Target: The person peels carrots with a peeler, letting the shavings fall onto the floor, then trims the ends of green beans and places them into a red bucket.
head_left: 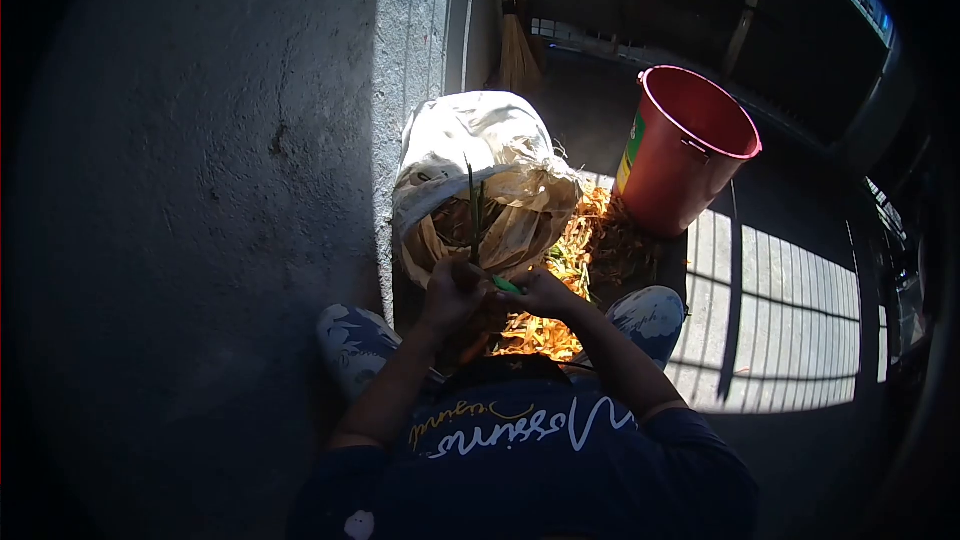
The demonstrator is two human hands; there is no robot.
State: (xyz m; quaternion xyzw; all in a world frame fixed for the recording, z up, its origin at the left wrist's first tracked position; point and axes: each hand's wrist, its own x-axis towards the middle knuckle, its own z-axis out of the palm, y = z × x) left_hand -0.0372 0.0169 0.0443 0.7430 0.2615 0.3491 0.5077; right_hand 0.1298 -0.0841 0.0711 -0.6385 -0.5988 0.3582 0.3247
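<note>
My left hand [455, 292] is closed around long, thin dark green leaves [475, 205] that point up and away from me. My right hand [545, 295] is closed on a small bright green object [506, 285], which looks like a handle; its other end is hidden between my hands. The two hands are close together at the mouth of a white woven sack [485, 125]. Dry plant material shows inside the sack's opening. Orange and yellow strips of leaf litter [540, 335] lie on the floor under and beside my hands.
A red bucket [672, 175] stands right of the sack, with more dry litter at its base. A rough grey wall [220, 160] rises close on the left. Behind the sack, a straw broom [518, 55] leans near the wall. Barred sunlight falls on the floor [780, 290] at right.
</note>
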